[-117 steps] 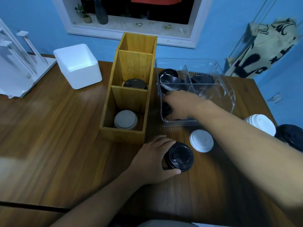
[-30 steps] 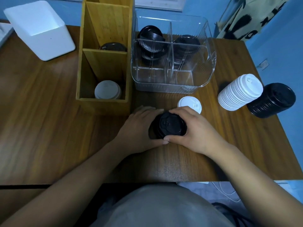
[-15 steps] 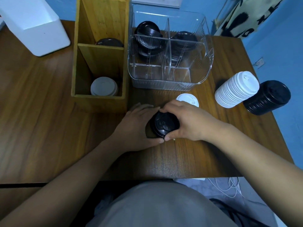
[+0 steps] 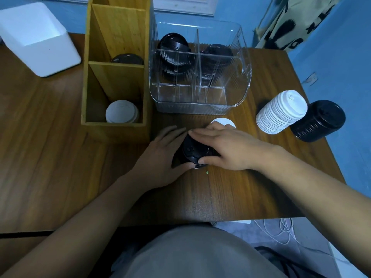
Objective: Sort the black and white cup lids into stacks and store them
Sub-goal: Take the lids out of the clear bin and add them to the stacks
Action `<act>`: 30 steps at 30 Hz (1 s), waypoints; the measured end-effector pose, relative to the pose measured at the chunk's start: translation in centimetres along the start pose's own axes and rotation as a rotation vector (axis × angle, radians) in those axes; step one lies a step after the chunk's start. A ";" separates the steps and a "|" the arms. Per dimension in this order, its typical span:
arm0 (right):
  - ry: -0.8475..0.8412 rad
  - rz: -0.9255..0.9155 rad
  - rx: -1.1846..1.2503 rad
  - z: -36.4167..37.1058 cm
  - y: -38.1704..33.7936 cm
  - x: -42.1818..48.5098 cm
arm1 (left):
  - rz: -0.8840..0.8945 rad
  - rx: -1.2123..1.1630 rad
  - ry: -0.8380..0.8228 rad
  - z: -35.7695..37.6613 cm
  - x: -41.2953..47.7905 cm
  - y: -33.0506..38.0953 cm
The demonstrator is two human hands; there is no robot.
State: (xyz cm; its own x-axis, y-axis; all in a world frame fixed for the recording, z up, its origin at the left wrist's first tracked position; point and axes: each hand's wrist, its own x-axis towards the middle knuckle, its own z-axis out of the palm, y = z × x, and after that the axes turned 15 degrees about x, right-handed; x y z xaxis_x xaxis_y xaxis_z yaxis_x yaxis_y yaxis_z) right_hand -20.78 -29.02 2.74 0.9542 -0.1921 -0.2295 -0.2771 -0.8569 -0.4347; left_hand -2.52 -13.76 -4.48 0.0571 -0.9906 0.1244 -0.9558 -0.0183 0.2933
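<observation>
A short stack of black lids (image 4: pixel 193 153) stands on the wooden table in front of me. My left hand (image 4: pixel 160 157) cups its left side and my right hand (image 4: pixel 222 147) lies over its top and right side. A single white lid (image 4: pixel 223 122) lies just behind my right hand. A tall white lid stack (image 4: pixel 281 112) and a tall black lid stack (image 4: pixel 319 123) lie tilted at the right. More black lids (image 4: pixel 174 49) sit in the far compartments of the clear bin (image 4: pixel 200 106).
A wooden divided box (image 4: pixel 115 127) stands to the left of the bin, with a white lid (image 4: pixel 121 111) in its near section and a dark lid (image 4: pixel 126 58) in the section behind. A white foam container (image 4: pixel 38 39) sits far left. The table's front edge is close to my lap.
My right hand has flattened over the top of the black stack, fingers stretched toward the left hand. The left hand has stayed against the stack. The view has barely shifted.
</observation>
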 end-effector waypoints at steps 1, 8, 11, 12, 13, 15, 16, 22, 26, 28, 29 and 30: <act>-0.001 -0.001 0.014 0.0 0.1 0.0 | -0.007 0.010 -0.005 0.1 0.0 0.0; 0.291 -0.056 0.212 -2.9 0.2 0.3 | -0.075 0.031 0.002 -0.2 0.0 0.5; 0.412 -0.091 0.242 -5.8 0.1 0.6 | -0.092 0.007 0.000 -0.5 -0.1 0.7; 0.455 -0.097 0.246 -6.9 0.0 0.7 | -0.105 -0.014 0.000 -0.5 -0.1 0.7; 0.498 -0.101 0.240 -8.0 0.0 1.0 | -0.119 -0.039 0.003 -0.6 -0.2 0.8; 0.579 -0.104 0.205 -10.0 0.1 1.8 | -0.130 -0.082 0.016 -0.7 -0.3 0.8; 0.612 -0.089 0.181 -10.8 0.4 2.5 | -0.125 -0.092 0.023 -0.7 -0.4 0.8; 0.543 0.256 -0.021 -14.0 4.2 7.9 | -0.119 -0.107 0.007 -1.2 -0.3 0.8; 0.389 0.384 0.038 -14.8 4.9 10.4 | -0.120 -0.092 -0.007 -1.4 -0.2 0.9; 0.373 0.406 0.145 -15.3 4.9 11.4 | -0.124 -0.089 -0.009 -1.5 -0.2 0.9; 0.380 0.420 0.192 -15.5 5.0 11.9 | -0.127 -0.087 -0.012 -1.6 -0.2 1.0; 0.386 0.435 0.220 -15.7 5.3 12.4 | -0.132 -0.087 -0.016 -1.6 -0.2 1.0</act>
State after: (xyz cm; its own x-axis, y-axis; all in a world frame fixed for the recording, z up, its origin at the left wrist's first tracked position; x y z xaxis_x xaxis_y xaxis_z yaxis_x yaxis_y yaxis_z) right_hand -8.61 -43.39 11.23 0.7092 -0.6960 -0.1124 -0.6275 -0.5505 -0.5507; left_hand -3.00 -13.35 -2.68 0.1756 -0.9824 0.0644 -0.9117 -0.1376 0.3870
